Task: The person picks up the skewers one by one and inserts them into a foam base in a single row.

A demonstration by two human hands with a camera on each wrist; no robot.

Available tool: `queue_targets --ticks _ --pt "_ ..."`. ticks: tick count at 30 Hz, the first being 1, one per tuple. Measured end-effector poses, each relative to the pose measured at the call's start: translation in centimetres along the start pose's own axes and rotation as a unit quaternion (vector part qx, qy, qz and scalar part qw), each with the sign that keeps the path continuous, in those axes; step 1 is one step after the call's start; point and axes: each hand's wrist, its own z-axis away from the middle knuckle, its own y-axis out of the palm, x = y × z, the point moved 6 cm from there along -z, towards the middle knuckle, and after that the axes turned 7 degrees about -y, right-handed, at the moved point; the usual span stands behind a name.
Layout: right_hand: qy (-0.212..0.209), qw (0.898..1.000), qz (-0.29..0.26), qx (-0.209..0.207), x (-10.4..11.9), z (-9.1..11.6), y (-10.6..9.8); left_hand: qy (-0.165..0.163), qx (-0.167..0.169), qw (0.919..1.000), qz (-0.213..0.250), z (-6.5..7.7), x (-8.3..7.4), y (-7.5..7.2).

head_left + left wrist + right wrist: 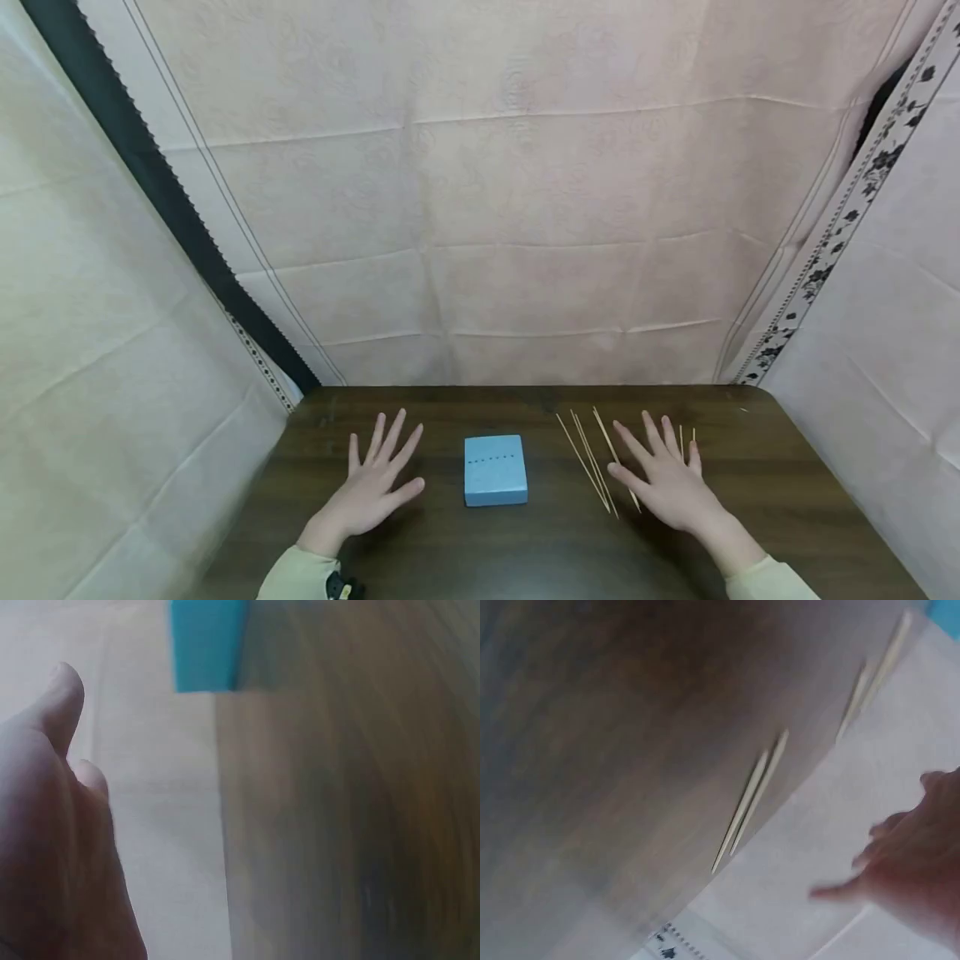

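In the head view a light-blue block [495, 479] with a row of small dark holes on top sits mid-table. My left hand [375, 487] is to its left, fingers spread and straight, holding nothing. On the other side my right hand [667, 479] is spread too, over some thin wooden sticks [588, 458] that lie slanted on the table. Part of the sticks is hidden under this hand; two tips show past its fingers. The right wrist view shows two sticks [751, 799] side by side, apart from the hand. The block's end [206, 649] appears in the left wrist view.
The dark wooden table [420, 567] has rounded far corners. A pale cloth [525, 250] hangs behind its far edge, and more cloth hangs at the left [112, 375] and at the right [885, 350].
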Motion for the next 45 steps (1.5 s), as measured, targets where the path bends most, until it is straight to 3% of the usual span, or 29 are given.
queue_targets --ticks 3,6,9,11,17,23,29,37,45 --pt "-0.001 0.998 -0.056 -0.022 -0.9 0.1 -1.4 -0.020 0.003 0.9948 0.099 -0.4 -0.8 0.1" --pt "0.022 0.993 -0.104 -0.046 -2.4 0.6 -2.9 -0.040 -0.006 0.9806 0.192 -0.7 -1.8 0.3" --pt "0.071 0.985 -0.145 -0.052 -4.5 1.3 -3.8 -0.051 -0.017 0.9659 0.253 -1.1 -2.8 0.7" --pt "0.110 0.975 -0.189 -0.045 -6.0 1.9 -3.9 -0.054 -0.023 0.9610 0.270 -1.4 -3.3 1.3" --pt "0.203 0.923 -0.326 -0.016 -9.5 3.6 -3.0 -0.077 -0.008 0.9479 0.309 -2.5 -4.4 3.4" --pt "0.235 0.905 -0.354 0.022 -10.6 4.4 -2.2 -0.091 0.037 0.9335 0.345 -3.3 -5.1 5.3" --pt "0.240 0.903 -0.355 0.031 -10.9 4.4 -1.7 -0.089 0.067 0.9349 0.337 -3.5 -5.3 6.4" --pt "0.230 0.915 -0.330 0.032 -10.8 4.2 -1.4 -0.092 0.067 0.9346 0.337 -3.4 -5.1 6.6" --pt "0.230 0.919 -0.319 0.023 -10.7 4.2 -1.4 -0.090 0.066 0.9363 0.333 -3.5 -5.2 6.8"
